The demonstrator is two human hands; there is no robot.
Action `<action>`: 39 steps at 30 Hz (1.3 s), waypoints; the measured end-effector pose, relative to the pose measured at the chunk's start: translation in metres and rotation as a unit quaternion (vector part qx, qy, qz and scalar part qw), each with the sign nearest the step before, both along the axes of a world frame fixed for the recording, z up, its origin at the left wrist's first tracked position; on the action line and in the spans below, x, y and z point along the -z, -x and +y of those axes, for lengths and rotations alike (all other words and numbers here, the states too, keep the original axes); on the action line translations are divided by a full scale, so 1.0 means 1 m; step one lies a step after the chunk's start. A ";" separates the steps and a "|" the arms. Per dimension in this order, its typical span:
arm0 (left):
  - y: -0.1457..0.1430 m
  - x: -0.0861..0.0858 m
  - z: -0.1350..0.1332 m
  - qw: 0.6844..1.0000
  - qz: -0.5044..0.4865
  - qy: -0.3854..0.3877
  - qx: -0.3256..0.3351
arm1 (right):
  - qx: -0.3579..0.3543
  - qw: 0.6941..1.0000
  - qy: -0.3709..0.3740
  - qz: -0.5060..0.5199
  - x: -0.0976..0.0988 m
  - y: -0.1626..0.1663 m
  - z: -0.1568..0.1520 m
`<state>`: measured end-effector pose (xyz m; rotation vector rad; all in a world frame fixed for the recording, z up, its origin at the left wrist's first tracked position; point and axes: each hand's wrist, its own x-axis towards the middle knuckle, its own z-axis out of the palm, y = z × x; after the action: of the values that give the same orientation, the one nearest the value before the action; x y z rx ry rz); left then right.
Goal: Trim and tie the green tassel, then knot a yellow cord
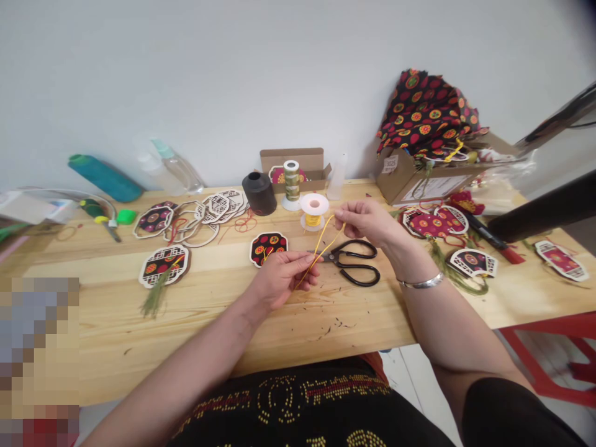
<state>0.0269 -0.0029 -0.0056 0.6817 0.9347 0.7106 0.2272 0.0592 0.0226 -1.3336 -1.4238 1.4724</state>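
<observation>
A doubled length of yellow cord (326,239) runs between my two hands above the table. My left hand (286,276) pinches its lower part between thumb and fingers. Up and to the right, my right hand (363,220) grips the looped upper end; a silver bangle circles that wrist. Black-handled scissors (358,267) lie on the table under the cord, their blades partly behind my left fingers. Just beyond my left hand lies a patterned black and red fabric piece (269,247) with a pale rim. A spool of yellow cord (314,211) stands behind the cord in my hands.
Along the wall stand a black thread cone (259,194), a gold-green thread spool (292,181) and a small cardboard box (316,177). Lattice frames (223,208) and a tasselled ornament (165,266) lie left. A carton (410,180) of fabric and more ornaments (472,262) are right.
</observation>
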 end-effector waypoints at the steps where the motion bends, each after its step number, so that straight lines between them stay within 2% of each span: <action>1: 0.000 0.000 0.000 1.000 0.000 0.000 0.001 | 0.011 1.000 0.006 0.005 0.000 0.000 0.000; 12: -0.001 0.000 0.000 1.000 0.026 -0.001 0.008 | 0.088 0.995 0.016 0.037 -0.001 0.003 0.003; 22: 0.001 0.002 -0.001 1.000 0.019 -0.005 0.012 | 0.100 0.986 0.075 0.108 0.000 0.002 0.006; 33: 0.001 0.003 0.000 0.999 0.030 -0.015 0.002 | -0.020 0.962 0.102 0.251 -0.007 -0.011 0.003; 39: 0.001 0.001 -0.001 0.999 0.039 -0.007 -0.003 | -0.030 0.968 0.056 0.244 -0.009 -0.020 0.001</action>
<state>0.0263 -0.0036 -0.0062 0.7238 1.0054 0.7012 0.2468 0.0606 0.0317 -0.9056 -1.0783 1.7897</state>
